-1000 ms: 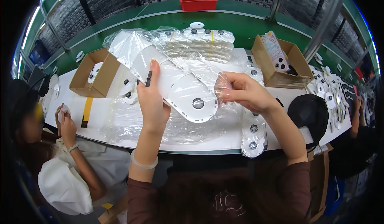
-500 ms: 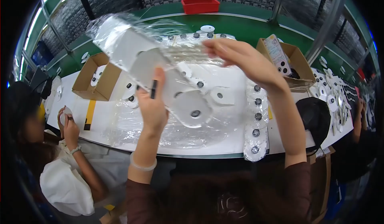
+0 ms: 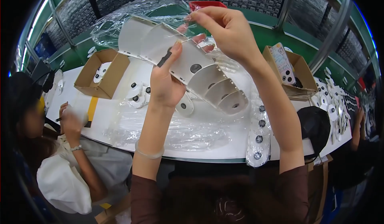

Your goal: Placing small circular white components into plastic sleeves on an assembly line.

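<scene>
My left hand [image 3: 166,84] grips a fanned stack of white plastic shells [image 3: 150,40], with rounded ends and round black inserts. It is held tilted above the table, thumb on top. A dark strip [image 3: 164,59] lies against that thumb; whether it is a pen or a band I cannot tell. Clear plastic film [image 3: 120,24], apparently a bag, spreads loosely around the far end of the stack. At the upper middle, my right hand [image 3: 232,32] pinches the film between thumb and forefinger. Below the stack, a similar white shell [image 3: 185,106] rests on the table.
Clear film [image 3: 172,134] covers part of the white table. A wrapped row of shells [image 3: 258,140] lies at right. Cardboard boxes stand left [image 3: 102,74] and right [image 3: 294,72], near a black cap [image 3: 314,124]. A red bin [image 3: 208,5] sits behind. A co-worker's hands [image 3: 72,124] work at left.
The white stack has swung to the right and its shells fan out. My right hand has moved upward, from open fingers to a pinch on the film.
</scene>
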The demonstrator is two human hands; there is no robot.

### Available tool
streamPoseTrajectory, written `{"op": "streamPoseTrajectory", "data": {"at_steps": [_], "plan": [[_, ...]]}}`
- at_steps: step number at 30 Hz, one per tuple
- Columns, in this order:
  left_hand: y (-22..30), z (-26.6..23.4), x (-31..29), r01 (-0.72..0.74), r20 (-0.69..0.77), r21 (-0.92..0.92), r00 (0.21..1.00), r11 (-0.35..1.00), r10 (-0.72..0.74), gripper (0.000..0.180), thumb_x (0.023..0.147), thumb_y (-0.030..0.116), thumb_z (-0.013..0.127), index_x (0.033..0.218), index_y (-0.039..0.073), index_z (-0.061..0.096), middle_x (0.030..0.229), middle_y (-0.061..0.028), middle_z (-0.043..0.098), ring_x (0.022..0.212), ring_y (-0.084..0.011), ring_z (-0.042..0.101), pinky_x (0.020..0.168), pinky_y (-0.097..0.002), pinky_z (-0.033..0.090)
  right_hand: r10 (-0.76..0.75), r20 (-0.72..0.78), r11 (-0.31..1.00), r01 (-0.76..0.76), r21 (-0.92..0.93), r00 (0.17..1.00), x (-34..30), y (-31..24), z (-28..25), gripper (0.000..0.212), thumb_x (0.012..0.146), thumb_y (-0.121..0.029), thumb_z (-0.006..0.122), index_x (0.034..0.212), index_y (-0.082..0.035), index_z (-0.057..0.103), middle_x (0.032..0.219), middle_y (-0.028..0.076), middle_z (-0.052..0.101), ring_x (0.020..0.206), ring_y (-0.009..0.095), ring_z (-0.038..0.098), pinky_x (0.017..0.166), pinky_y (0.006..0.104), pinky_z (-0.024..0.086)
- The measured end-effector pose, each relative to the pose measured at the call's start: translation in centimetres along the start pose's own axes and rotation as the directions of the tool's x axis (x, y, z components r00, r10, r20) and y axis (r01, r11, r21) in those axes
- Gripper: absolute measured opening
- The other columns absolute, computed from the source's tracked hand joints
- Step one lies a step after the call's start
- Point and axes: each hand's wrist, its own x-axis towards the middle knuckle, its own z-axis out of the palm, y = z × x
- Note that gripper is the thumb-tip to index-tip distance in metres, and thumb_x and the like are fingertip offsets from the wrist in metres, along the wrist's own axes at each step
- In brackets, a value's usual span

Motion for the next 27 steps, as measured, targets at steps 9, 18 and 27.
{"op": "streamPoseTrajectory", "data": {"at_steps": [9,18,27], "plan": [[-2.5,-1.2,-0.7,-0.068,-0.442,0.146,0.888,0.987,0.126,0.029,0.075,0.005,0.054,0.101,0.001,0.043,0.090,-0.0096,0.051,0.081,-0.0174,0.053,0.064,-0.0284,0.047,-0.176,-0.028,0.849,0.138,-0.509,0.984,-0.5,2.3,0.2,0.012,0.076,-0.014,0.051,0.078,-0.005,0.059,0.063,0.004,0.058,0.046,0.007,0.047,0.042,0.0199,0.034],[-3.3,-4.2,-0.5,-0.076,-0.466,0.475,0.824,0.877,0.324,0.031,0.073,0.012,0.059,0.098,-0.003,0.046,0.091,-0.0063,0.051,0.081,-0.0114,0.048,0.069,-0.0233,0.039,-0.435,0.049,0.660,0.355,-0.662,0.899,-3.6,1.1,1.6,0.006,0.073,-0.008,0.053,0.077,-0.007,0.057,0.061,0.005,0.056,0.045,0.014,0.051,0.041,0.0210,0.038],[-4.4,-5.2,-0.1,-0.053,-0.429,0.615,0.815,0.787,0.390,0.034,0.079,0.018,0.052,0.103,-0.003,0.044,0.097,-0.0067,0.051,0.086,-0.0119,0.046,0.076,-0.0221,0.034,-0.501,0.024,0.643,0.391,-0.659,0.865,-3.7,1.2,2.2,0.009,0.071,-0.006,0.052,0.078,-0.006,0.058,0.061,0.006,0.057,0.040,0.016,0.046,0.042,0.0222,0.039]]}}
